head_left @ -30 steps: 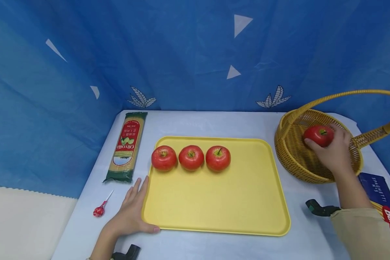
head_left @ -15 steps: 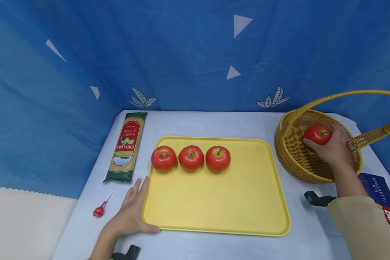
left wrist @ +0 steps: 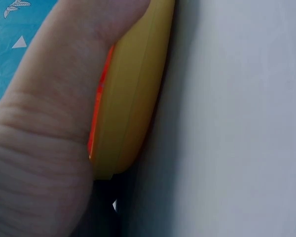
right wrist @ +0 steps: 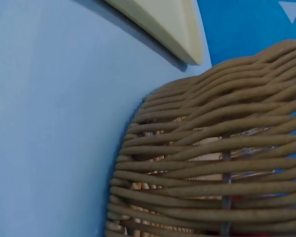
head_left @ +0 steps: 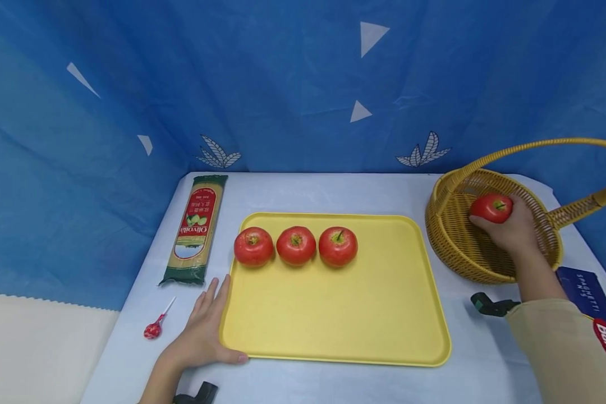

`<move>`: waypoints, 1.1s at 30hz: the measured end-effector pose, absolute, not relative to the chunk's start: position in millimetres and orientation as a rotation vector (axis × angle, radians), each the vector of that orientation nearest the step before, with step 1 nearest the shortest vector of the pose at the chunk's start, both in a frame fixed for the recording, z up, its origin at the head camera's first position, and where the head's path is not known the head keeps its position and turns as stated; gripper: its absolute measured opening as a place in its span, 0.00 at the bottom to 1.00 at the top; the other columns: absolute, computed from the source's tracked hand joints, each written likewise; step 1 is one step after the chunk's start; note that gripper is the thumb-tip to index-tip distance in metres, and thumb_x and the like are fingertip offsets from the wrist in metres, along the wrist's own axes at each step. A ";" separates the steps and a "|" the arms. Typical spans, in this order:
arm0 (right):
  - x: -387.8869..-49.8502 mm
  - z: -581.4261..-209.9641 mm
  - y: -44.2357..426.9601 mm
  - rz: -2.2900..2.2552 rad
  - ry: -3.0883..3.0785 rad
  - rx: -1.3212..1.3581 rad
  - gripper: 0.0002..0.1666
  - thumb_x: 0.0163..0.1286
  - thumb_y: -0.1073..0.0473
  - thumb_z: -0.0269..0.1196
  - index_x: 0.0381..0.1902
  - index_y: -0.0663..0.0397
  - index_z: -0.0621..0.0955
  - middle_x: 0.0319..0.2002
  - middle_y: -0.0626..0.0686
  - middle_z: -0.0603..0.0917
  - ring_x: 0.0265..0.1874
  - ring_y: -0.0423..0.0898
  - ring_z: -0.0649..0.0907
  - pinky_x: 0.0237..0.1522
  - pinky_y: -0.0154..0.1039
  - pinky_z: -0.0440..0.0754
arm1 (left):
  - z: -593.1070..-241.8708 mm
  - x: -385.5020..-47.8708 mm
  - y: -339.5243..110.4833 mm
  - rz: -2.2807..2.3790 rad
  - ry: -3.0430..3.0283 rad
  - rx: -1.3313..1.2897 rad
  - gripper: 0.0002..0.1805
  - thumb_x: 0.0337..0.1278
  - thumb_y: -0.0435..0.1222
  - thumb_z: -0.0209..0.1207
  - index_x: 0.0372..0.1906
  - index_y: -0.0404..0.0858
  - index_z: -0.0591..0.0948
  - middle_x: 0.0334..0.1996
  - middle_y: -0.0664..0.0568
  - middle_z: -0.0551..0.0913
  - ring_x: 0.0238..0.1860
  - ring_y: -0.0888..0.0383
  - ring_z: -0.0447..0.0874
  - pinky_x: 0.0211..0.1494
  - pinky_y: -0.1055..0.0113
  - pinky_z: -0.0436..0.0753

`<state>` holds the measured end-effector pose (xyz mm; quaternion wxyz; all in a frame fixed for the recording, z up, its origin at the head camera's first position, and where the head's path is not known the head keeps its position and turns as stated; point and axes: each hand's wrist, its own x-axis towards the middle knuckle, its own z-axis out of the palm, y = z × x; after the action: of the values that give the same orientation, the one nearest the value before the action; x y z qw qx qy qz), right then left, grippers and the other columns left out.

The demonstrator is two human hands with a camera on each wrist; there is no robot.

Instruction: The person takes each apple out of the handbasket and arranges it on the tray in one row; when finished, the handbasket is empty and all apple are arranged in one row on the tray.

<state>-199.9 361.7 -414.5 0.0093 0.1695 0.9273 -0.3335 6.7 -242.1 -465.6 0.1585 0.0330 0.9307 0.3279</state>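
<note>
My right hand (head_left: pixel 518 229) grips a red apple (head_left: pixel 491 208) inside the wicker basket (head_left: pixel 446 247), thumb on its near side. That hand and the apple are out of sight in the right wrist view, where the basket's woven side (right wrist: pixel 212 168) fills much of the picture. At the left edge of the yellow tray (head_left: pixel 353 314), my left hand (head_left: pixel 201 334) lies with fingers spread and straight, touching the rim near its front corner. Along the tray's back left stand three red apples in a row: a left one (head_left: pixel 253 247), a middle one (head_left: pixel 295 246) and a right one (head_left: pixel 338 247).
A pasta packet (head_left: pixel 194 230) lies left of the tray, with a red lollipop (head_left: pixel 154 328) nearer the front. Right of the basket's front is a blue spaghetti box (head_left: pixel 588 297). The basket's tall handle (head_left: pixel 545 145) arches over its right side. Blue cloth (head_left: pixel 283 84) hangs behind.
My right hand and the apple have shifted slightly left and back within the basket, with the right sleeve moving farther from me. My left hand stays at the tray's edge.
</note>
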 end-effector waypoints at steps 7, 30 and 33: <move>-185.5 -401.3 356.1 -1.029 2.958 0.471 0.62 0.64 0.36 0.64 0.80 0.56 0.43 0.75 0.72 0.53 0.71 0.74 0.58 0.63 0.75 0.65 | -466.2 6.4 -241.1 0.932 2.665 0.095 0.86 0.12 0.68 0.77 0.80 0.51 0.35 0.81 0.42 0.37 0.80 0.40 0.31 0.76 0.33 0.40; -92.1 -342.7 262.5 -1.152 3.221 0.185 0.59 0.54 0.51 0.77 0.78 0.41 0.57 0.71 0.57 0.65 0.68 0.58 0.66 0.52 0.36 0.82 | -466.6 6.6 -241.8 0.954 2.670 0.103 0.86 0.13 0.67 0.78 0.80 0.51 0.35 0.81 0.41 0.36 0.80 0.41 0.30 0.77 0.35 0.39; -89.7 -345.1 247.7 -1.172 3.211 0.050 0.60 0.51 0.50 0.79 0.77 0.41 0.59 0.69 0.59 0.68 0.66 0.59 0.68 0.45 0.27 0.79 | -467.1 6.7 -242.2 0.957 2.669 0.105 0.86 0.13 0.67 0.78 0.80 0.51 0.35 0.81 0.41 0.36 0.80 0.41 0.30 0.77 0.35 0.39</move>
<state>-89.7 247.7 -345.1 -0.1379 0.0145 0.9303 -0.3396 6.7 -242.2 -467.1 0.1516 0.0365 0.9298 0.3335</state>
